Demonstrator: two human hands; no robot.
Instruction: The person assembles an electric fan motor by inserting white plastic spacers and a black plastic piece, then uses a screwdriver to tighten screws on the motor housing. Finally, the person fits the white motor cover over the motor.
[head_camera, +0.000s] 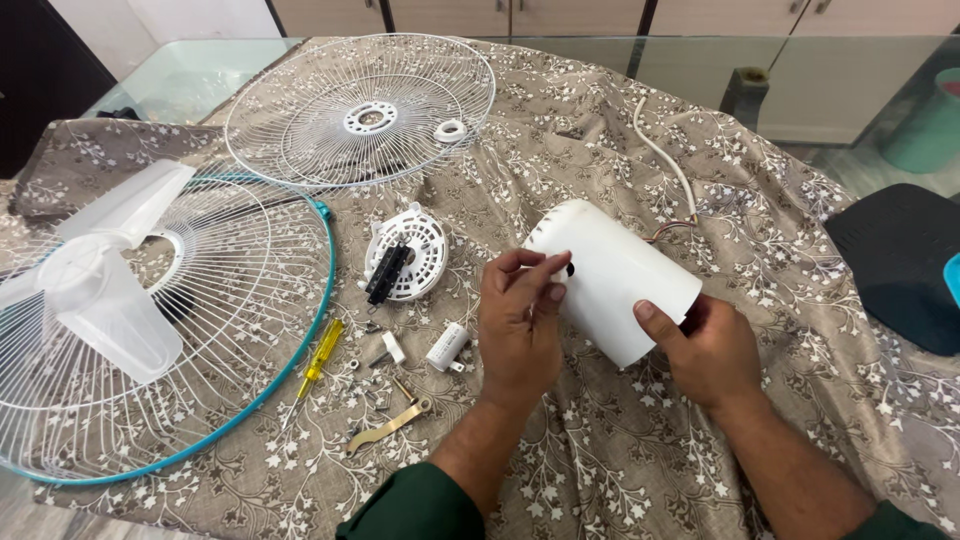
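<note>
Right hand (712, 352) clasping white motor housing (615, 280) from below, left hand (520, 320) fingertips pinched at its rim

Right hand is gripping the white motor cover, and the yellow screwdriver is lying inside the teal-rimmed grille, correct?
Not quite. In the head view the right hand does grip the white motor cover, but the yellow screwdriver lies on the cloth just outside the teal-rimmed grille, beside its rim.

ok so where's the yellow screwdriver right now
The yellow screwdriver lies on the cloth left of both hands, just outside the teal-rimmed fan guard.
</note>
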